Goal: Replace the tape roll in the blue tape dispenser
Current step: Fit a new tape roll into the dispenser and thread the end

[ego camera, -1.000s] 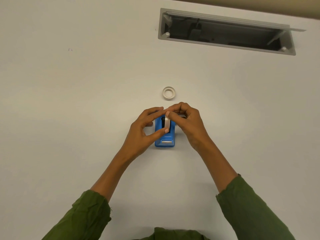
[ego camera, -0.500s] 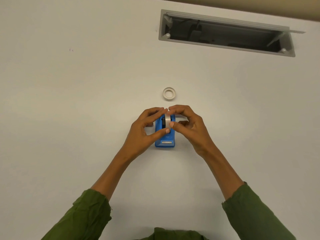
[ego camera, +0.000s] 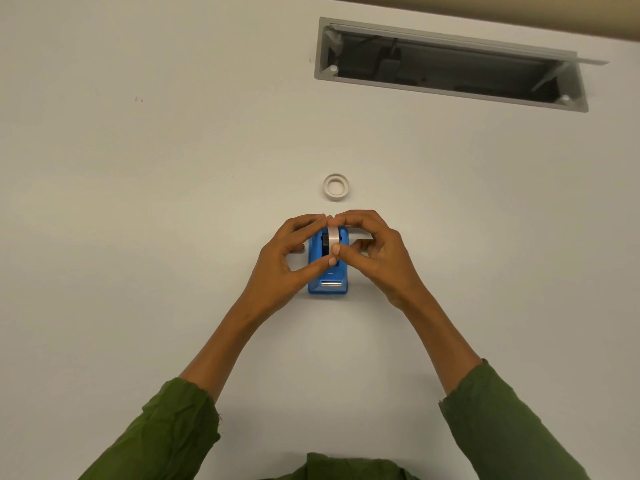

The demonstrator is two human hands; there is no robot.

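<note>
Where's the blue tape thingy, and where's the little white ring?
blue tape dispenser (ego camera: 327, 287): head view, on its near end beside the metal cutter.
white ring (ego camera: 326, 186): head view, on its left rim.

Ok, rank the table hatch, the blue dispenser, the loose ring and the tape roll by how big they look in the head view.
1. Table hatch, by far the largest.
2. Blue dispenser.
3 and 4. Loose ring and tape roll: not ranked, since fingers of both hands hide much of the roll.
</note>
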